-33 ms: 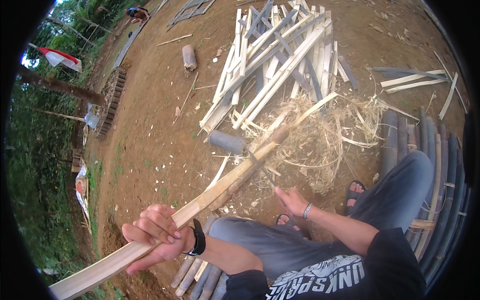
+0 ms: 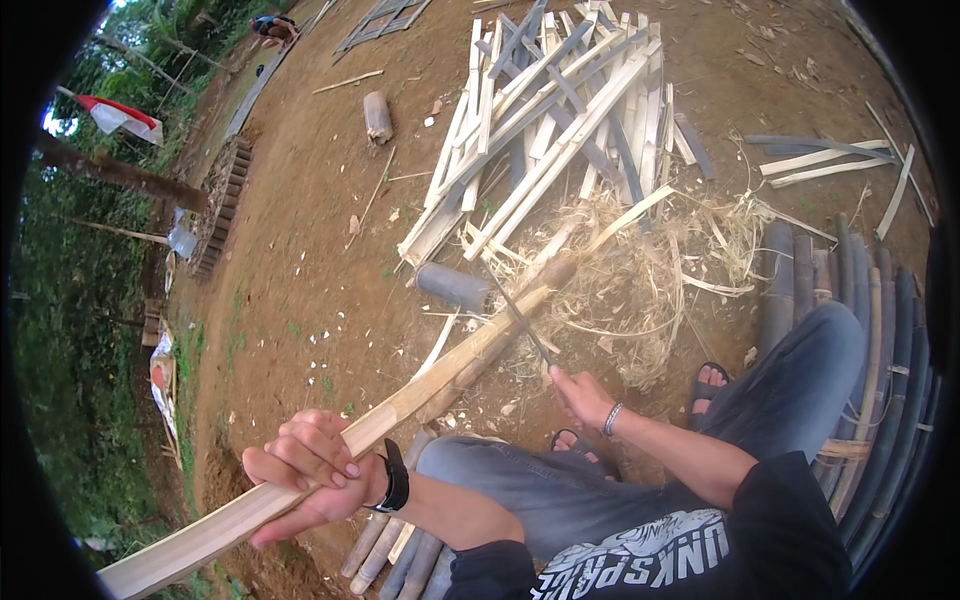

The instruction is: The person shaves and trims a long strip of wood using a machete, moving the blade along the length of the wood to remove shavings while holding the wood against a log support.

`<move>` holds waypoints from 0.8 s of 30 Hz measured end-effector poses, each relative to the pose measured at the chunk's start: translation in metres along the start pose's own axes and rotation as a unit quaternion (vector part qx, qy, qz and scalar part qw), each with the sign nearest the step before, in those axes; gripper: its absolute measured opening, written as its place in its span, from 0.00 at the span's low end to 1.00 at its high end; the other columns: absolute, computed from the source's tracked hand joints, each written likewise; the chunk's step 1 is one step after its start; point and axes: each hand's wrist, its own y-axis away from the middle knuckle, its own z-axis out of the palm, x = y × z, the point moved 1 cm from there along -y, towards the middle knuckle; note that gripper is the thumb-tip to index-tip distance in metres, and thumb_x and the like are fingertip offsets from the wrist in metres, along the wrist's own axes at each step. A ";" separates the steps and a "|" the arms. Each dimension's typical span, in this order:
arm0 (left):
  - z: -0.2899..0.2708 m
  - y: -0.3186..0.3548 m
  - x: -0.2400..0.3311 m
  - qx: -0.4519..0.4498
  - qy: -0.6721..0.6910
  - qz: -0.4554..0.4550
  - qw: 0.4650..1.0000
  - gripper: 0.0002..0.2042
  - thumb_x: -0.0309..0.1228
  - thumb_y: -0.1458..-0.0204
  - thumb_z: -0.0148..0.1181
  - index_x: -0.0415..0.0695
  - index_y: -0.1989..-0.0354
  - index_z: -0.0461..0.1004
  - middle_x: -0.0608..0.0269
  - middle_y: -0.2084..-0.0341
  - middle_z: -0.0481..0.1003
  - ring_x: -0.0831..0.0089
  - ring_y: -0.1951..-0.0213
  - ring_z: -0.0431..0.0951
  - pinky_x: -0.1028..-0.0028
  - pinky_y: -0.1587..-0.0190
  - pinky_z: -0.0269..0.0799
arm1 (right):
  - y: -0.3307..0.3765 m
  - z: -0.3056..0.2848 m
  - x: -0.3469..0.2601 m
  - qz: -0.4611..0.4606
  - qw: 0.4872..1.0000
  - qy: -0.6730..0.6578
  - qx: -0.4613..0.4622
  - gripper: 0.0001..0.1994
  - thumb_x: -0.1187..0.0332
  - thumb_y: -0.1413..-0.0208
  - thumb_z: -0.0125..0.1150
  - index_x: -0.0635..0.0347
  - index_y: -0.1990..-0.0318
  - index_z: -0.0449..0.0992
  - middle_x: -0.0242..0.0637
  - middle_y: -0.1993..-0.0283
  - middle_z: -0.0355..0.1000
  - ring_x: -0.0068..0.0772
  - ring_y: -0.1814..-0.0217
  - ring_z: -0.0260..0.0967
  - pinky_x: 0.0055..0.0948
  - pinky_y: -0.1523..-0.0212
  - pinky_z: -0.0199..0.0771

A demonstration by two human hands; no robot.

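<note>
My left hand (image 2: 305,470) is closed around a long pale bamboo strip (image 2: 385,415), which slants from lower left to upper right. The strip's far part lies along a rough wooden pole (image 2: 478,368). In my right hand (image 2: 583,397) is the handle of a long thin-bladed knife (image 2: 520,318), its blade crossing the strip near the middle of the view. Behind the strip lies a short dark bamboo section (image 2: 452,287). Curly bamboo shavings (image 2: 640,300) are heaped just beyond the knife.
A pile of split bamboo slats (image 2: 560,120) covers the ground ahead. Dark bamboo poles (image 2: 890,370) lie bundled at my right, and more poles (image 2: 400,550) are below my left forearm. A short log (image 2: 377,117) sits farther off. Another person (image 2: 275,28) crouches far left.
My right hand has shifted slightly up, and the knife blade's tip has swung farther away across the strip. My left hand and the strip have barely moved.
</note>
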 end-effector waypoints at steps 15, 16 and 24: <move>-0.010 -0.002 0.001 -0.004 0.016 0.007 1.000 0.30 0.66 0.48 0.37 0.50 0.83 0.52 0.73 0.99 0.56 0.85 0.97 0.57 0.87 0.95 0.47 | 0.048 0.048 -0.042 -0.044 0.986 -0.097 -0.124 0.35 0.36 0.41 0.34 0.56 0.88 0.62 0.27 0.92 0.58 0.20 0.93 0.54 0.21 0.88 0.57; -0.010 -0.003 0.001 0.003 0.014 0.007 1.000 0.30 0.66 0.48 0.37 0.50 0.83 0.52 0.73 0.99 0.56 0.85 0.97 0.57 0.87 0.95 0.47 | 0.057 0.058 -0.047 -0.044 0.979 -0.111 -0.165 0.35 0.36 0.41 0.32 0.56 0.88 0.62 0.27 0.92 0.59 0.19 0.92 0.55 0.19 0.87 0.58; -0.002 -0.002 0.004 -0.021 0.043 0.015 0.999 0.31 0.67 0.49 0.36 0.50 0.83 0.52 0.73 0.99 0.56 0.84 0.98 0.57 0.87 0.95 0.47 | -0.008 0.006 0.003 0.030 0.997 -0.071 0.002 0.35 0.34 0.42 0.31 0.54 0.89 0.61 0.27 0.92 0.57 0.18 0.93 0.54 0.23 0.92 0.58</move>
